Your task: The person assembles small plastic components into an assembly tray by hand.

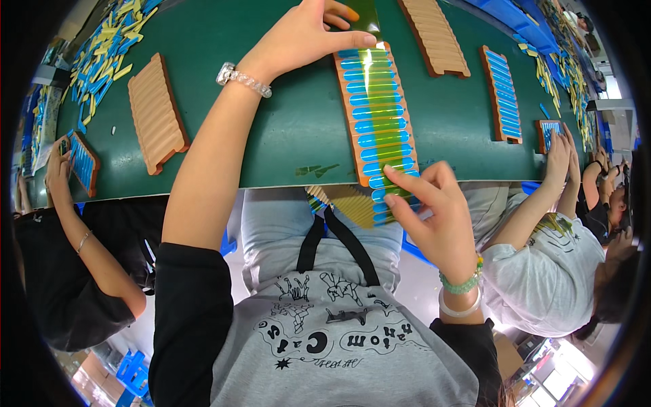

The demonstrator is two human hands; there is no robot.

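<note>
Firstly, as the largest thing, a dark green desk, reaching from side to side, with its near edge just before the lap. Next in size, a grey shirt with black sleeves, worn by the person at work. At the left, a co-worker in black; at the right, a co-worker in light grey; both with fingers at a tray with blue rows.

Then, toward the far left of the desk, a loose heap of blue and yellow sticks, and another such heap at the far right.

In the middle, lengthwise before the body, a long reddish-brown grooved tray. To its left and upper right, two bare trays, one and one; further right, a blue-filled tray.

At the far end of the middle tray, the left hand, thumb upon the film, other fingers half bent. Near the close end, the right hand, thumb and forefinger slightly parted, both tips on the film. For both hands, cannot tell whether gripping or only touching.

Lengthwise over the tray, a transparent yellow-green film; crosswise beneath it, blue pieces, the nearest few beyond the tray's end.

Smallest, bracelets on both wrists.
</note>
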